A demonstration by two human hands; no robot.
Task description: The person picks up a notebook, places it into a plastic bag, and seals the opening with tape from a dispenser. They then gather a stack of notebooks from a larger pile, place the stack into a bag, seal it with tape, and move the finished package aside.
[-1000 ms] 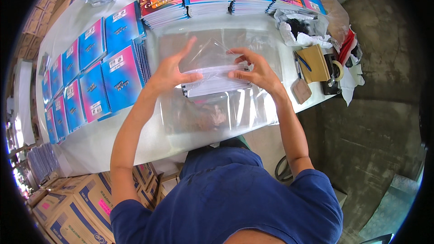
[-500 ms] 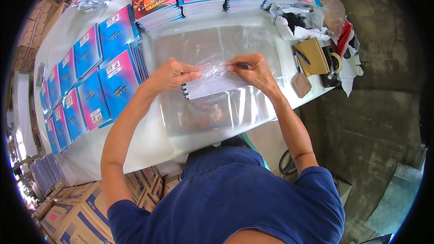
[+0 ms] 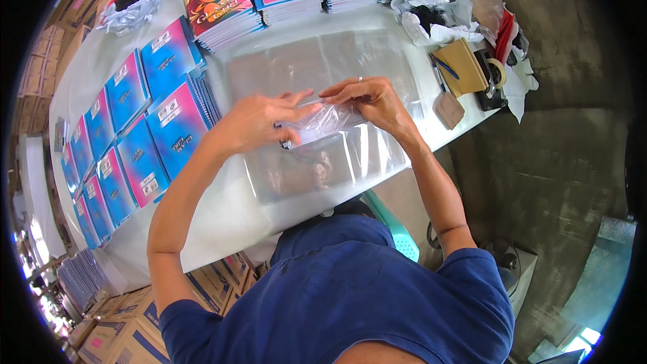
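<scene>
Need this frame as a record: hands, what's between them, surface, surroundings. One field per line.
Between hands: paper bundle under wrinkled clear plastic
Left hand: spread, at the bundle's left end
Right hand: curled at its right end, exact grip hidden
Surface: clear sheeting on white table
Left side: two rows of blue-and-pink notebooks
Right side: blue pen on tan pad
</scene>
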